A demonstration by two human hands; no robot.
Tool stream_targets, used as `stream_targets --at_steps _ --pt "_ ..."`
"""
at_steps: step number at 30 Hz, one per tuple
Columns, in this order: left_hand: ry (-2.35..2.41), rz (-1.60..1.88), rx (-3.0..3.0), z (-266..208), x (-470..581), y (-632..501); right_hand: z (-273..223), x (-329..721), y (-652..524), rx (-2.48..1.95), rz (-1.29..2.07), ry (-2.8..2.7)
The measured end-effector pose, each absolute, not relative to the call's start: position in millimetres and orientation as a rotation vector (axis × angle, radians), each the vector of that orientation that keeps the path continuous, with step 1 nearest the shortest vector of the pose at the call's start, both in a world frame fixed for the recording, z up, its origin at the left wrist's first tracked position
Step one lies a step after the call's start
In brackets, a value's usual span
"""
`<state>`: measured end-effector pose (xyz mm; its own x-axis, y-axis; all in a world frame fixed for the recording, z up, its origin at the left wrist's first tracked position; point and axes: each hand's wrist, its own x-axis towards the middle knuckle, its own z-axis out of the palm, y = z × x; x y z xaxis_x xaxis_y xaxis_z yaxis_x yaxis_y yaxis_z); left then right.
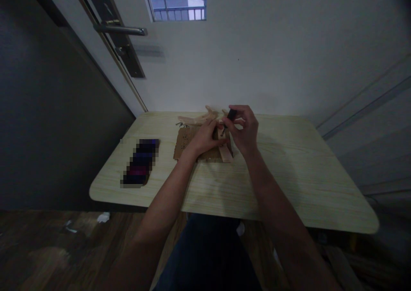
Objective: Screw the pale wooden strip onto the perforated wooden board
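A small screwdriver [231, 114] with a black handle is pinched in the fingers of my right hand [245, 130]. Its shaft slants down to the left, and the tip meets a pale wooden strip [226, 155]. That strip lies on a piece of brown cardboard [182, 142]. My left hand [205, 138] reaches in from the left, thumb and fingers closed around the strip's upper part. Whether a screw sits under the tip is too small to make out.
More pale wooden pieces [192, 120] lie behind the cardboard, with several dark screws [180, 123] beside them. A phone-like object [141, 161], blurred out, rests on the left of the light wooden table [295, 167]. A door with a metal handle [123, 29] stands behind.
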<state>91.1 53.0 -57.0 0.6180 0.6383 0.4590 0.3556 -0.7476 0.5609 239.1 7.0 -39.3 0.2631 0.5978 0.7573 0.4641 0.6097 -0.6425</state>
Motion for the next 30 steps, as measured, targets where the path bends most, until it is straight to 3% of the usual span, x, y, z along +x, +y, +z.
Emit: stream_targets --at_steps 8,18,30 --pt "0.823 0.889 2.421 -54.6 91.0 51.2 -37.2 236.5 3.0 -0.974 0.291 -1.414" --pt "0.777 0.926 2.439 -56.9 90.8 53.2 -36.6 236.4 3.2 -1.045 0.045 -1.431" --pt "0.766 0.904 2.416 -54.5 91.5 51.5 -38.8 237.8 4.7 -0.994 0.257 -1.492"
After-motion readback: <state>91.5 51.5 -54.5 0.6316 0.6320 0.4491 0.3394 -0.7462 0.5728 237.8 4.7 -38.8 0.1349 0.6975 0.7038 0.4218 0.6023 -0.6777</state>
